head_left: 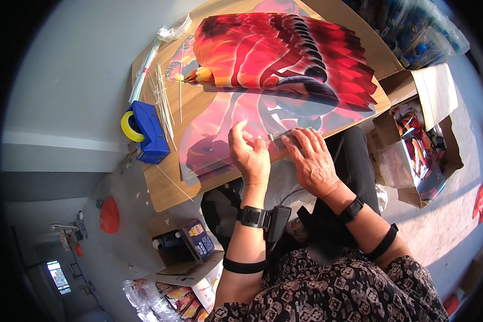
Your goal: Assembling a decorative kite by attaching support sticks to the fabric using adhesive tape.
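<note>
A translucent pink printed sheet (214,126), which looks like a kite skin, lies along the table's near side. A thick fanned stack of red, black and yellow printed sheets (241,53) rests behind and partly over it. My left hand (249,155) is at the pink sheet's near edge, palm turned partly up, fingers loosely bent and apart from the thumb; no object shows in it. To its right, my right hand (314,166) lies palm down, fingers stretched over the same edge. Between the two hands, a small light piece (270,138) sits at the edge.
Left on the wooden table (166,193) are thin pale sticks (163,104) and a blue tape dispenser (150,134) with yellow tape. An open carton (397,161) of colourful scraps stands right. Bagged goods (413,32) lie beyond it. Below the table is another open box (172,257).
</note>
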`<state>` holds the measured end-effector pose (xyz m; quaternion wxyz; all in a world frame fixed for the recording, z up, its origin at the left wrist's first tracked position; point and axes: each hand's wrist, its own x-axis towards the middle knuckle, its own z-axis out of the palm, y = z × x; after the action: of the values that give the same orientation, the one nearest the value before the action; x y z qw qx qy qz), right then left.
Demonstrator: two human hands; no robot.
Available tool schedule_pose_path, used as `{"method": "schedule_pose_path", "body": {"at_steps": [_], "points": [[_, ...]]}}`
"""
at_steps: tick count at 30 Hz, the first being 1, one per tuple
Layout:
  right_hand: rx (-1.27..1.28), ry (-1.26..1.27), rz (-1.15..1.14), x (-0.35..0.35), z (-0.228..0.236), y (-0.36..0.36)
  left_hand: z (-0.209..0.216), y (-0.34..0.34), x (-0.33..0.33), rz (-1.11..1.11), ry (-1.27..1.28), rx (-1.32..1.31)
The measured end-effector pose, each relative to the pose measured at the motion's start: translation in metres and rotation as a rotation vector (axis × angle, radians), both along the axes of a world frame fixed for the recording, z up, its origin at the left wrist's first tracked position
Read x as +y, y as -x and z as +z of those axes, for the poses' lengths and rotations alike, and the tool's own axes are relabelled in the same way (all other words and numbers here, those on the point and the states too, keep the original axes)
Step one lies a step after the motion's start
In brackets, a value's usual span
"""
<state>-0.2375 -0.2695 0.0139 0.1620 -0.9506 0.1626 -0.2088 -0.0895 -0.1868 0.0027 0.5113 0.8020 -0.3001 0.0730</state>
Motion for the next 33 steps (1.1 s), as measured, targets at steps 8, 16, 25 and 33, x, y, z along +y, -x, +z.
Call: {"method": "schedule_pose_path", "body": {"at_steps": [8,16,25,33], "points": [[0.119,0.106,-0.051,-0.001,0.002,-0.009,0.036,0.008,0.016,-0.063,0.274,1.172],[0.005,0.024,-0.026,0.000,-0.007,-0.005,0.030,0.011,0.020,-0.065,0.259,1.213],[-0.245,-0.166,-0.067,0.005,-0.006,0.001,0.034,0.018,0.021,-0.040,0.287,1.203],[-0.546,-1.555,-0.104,0.012,0.008,-0.027,0.049,0.038,0.028,-0.173,0.349,1.193]]}}
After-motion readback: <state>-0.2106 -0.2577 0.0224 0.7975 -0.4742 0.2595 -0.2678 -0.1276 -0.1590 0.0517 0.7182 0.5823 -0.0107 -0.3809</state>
